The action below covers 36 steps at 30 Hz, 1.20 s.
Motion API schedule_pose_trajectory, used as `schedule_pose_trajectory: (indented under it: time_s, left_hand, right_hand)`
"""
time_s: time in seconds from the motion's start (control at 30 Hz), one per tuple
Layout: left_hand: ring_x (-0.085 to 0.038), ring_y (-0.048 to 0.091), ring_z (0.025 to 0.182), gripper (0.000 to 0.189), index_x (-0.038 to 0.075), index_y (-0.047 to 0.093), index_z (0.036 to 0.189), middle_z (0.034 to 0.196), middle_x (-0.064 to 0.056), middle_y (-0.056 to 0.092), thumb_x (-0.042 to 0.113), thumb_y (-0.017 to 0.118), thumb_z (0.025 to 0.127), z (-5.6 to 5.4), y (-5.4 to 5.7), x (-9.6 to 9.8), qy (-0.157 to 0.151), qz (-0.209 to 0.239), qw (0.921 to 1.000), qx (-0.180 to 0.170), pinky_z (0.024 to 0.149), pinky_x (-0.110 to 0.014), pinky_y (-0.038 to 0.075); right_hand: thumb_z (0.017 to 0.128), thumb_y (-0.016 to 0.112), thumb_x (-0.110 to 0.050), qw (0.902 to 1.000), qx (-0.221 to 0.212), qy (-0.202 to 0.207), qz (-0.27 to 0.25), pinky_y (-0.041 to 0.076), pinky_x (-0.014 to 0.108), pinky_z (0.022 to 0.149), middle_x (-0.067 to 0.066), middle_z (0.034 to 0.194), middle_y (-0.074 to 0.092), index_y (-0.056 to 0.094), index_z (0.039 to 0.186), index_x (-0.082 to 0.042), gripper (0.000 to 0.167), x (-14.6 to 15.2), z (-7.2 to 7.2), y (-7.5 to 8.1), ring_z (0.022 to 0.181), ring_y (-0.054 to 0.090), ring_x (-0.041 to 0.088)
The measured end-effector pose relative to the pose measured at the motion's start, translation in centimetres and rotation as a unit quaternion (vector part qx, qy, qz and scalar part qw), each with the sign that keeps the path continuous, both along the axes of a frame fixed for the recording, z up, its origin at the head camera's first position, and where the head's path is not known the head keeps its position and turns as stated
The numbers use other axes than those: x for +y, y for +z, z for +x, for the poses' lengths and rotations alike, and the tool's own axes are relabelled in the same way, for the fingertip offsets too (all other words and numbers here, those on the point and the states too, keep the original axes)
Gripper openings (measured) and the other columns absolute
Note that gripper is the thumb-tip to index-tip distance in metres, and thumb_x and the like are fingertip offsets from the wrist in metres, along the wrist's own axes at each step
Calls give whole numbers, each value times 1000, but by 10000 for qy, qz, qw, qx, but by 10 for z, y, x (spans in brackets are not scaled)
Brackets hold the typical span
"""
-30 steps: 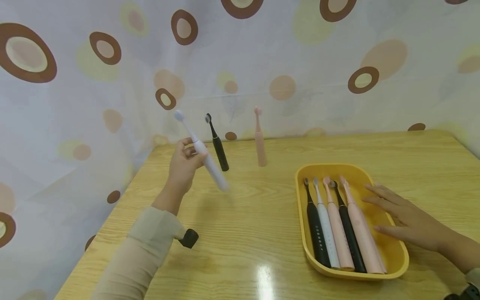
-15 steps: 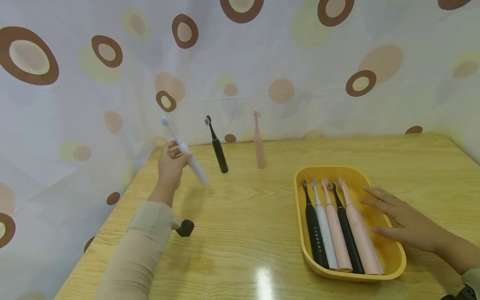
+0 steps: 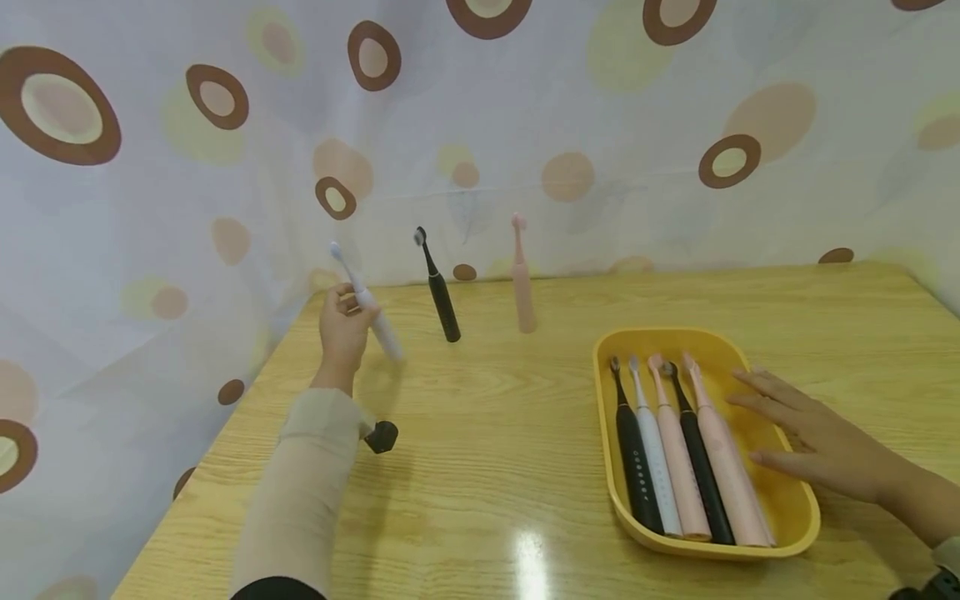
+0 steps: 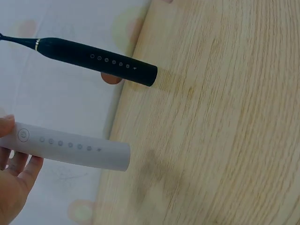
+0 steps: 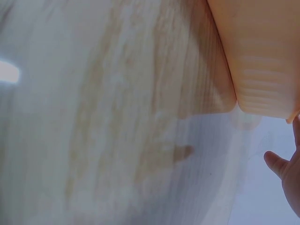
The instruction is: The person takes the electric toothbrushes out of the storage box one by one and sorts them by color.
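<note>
Left hand [image 3: 343, 329] pinches the white brush [image 3: 384, 333] between thumb and fingers, tilted, base seemingly just off the surface [image 3: 465, 467], left of the upright black brush [image 3: 444, 308] and pink brush [image 3: 522, 296]. Right hand [image 3: 817, 437] loosely spread at the tray [image 3: 787, 508], gripping nothing (more brushes [image 3: 682, 467] lie inside). Step in hand, I judge: standing the white brush in the row. Next would call for straightening it, lowering its base flat, then releasing gently.
</note>
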<state>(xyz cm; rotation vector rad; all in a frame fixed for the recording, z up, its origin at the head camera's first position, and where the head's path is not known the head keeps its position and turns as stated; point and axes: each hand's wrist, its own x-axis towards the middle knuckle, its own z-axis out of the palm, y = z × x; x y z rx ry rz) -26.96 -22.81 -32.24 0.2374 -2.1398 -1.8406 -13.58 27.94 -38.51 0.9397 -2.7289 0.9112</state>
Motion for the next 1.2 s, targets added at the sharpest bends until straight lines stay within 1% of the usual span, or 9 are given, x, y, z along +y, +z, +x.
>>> schedule_pose_trajectory:
  time_s: [0.17,0.37,0.53,0.8,1.03,1.2]
  left_hand:
    - [-24,45,104,44,7,39,120,115,-14,47,-3,56,80,-6,-5,-1,92,-141,9999,-30,87,-33,39]
    - [-24,45,104,42,6,41,117,116,-14,47,-4,55,79,-15,-10,0,180,-289,9994,-4,87,-33,39]
    - [-24,45,105,41,6,40,116,117,-14,46,-4,55,80,-19,-12,2,213,-313,9993,-48,87,-33,39]
    - [-23,45,105,40,8,41,116,116,-13,46,-2,56,80,-23,-15,-3,259,-397,9988,-134,87,-32,39]
    - [-22,46,104,43,7,41,117,115,-13,47,-3,56,79,-25,-18,-9,367,-475,9982,-37,86,-31,40]
    - [-22,47,104,44,9,41,120,115,-12,48,-2,57,79,-25,-19,-13,576,-736,9956,-36,85,-30,40]
  right_hand:
    - [75,65,-12,10000,-22,-14,0,6,63,91,11,140,19,39,129,-6,60,-1,1,2,127,0,6]
    - [75,65,-12,9999,-92,-39,-38,6,65,90,10,140,18,39,129,-7,60,0,1,1,128,0,11]
    - [75,65,-12,9999,-89,-56,-19,6,65,90,8,140,18,39,129,-8,61,0,0,0,127,0,9]
    - [75,65,-11,9999,-158,-50,-46,6,65,90,9,141,17,37,130,-8,62,-1,0,1,126,0,5]
    - [75,65,-10,9999,-125,-20,-66,5,63,92,10,141,17,37,130,-7,62,0,1,1,127,-1,6]
    - [75,65,-10,9999,-118,-7,-75,5,62,92,11,141,17,36,130,-7,62,-1,1,1,127,-1,6]
